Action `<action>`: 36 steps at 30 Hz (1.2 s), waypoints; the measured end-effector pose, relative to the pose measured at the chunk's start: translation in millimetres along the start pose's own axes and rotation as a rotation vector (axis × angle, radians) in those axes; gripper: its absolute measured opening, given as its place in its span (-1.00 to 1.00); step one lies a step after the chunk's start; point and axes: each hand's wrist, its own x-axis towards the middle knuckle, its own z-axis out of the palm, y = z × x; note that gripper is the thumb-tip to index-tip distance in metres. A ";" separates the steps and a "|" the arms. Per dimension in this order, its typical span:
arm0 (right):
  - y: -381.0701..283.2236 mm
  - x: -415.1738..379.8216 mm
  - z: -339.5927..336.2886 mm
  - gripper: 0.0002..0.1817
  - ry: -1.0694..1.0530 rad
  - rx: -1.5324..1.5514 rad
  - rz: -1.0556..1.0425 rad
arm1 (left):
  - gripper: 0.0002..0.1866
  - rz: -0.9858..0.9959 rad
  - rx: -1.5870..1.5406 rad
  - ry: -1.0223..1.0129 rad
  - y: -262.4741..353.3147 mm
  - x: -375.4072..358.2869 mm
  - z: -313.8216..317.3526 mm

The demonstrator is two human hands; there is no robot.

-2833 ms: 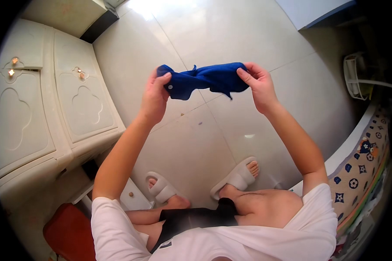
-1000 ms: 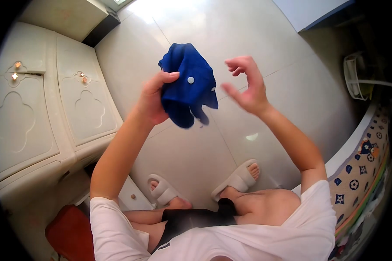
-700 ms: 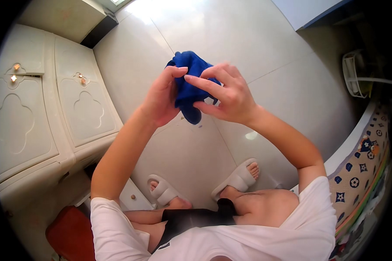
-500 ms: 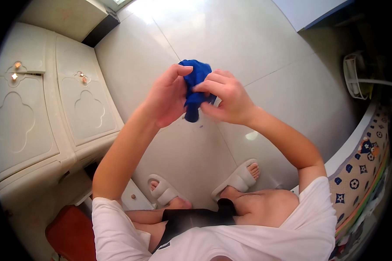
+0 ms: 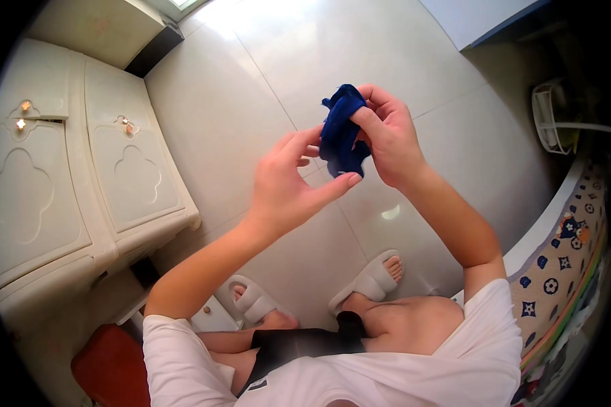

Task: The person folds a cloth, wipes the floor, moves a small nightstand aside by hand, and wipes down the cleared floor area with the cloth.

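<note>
A crumpled, dark blue cloth-like piece (image 5: 343,132) is held up in front of me over the floor, its edges ragged and its folds hanging loose. My right hand (image 5: 392,139) pinches its upper right side, thumb in front and fingers behind. On its lower left, my left hand (image 5: 288,180) curves round it, with the thumb tip at the bottom edge and the fingertips against the left side. Some of the left fingertips are partly hidden behind the piece.
Cream cabinets (image 5: 136,169) with small knobs stand at the left. A red-brown seat (image 5: 112,366) is at lower left. Pale tiles (image 5: 251,95) cover the floor. On the right are a patterned mat (image 5: 557,271) on an edge and a white rack (image 5: 550,119).
Both hands and the blue piece have shifted right. My right hand has turned to pinch its top right, while the left moved from its upper left side to its lower left.
</note>
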 end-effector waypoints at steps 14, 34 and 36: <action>-1.1 3.6 -38.1 -0.72 -0.157 0.261 0.068 | -0.71 -0.184 -0.509 -0.035 -17.1 35.9 -58.3; 10.8 -22.8 49.3 -0.80 -0.237 -0.731 -0.600 | -0.61 -0.816 -0.857 -0.201 22.2 26.6 -88.6; 11.1 -28.5 54.9 -0.73 -0.290 -0.853 -0.590 | -0.61 -0.750 -0.755 -0.207 24.9 21.6 -89.1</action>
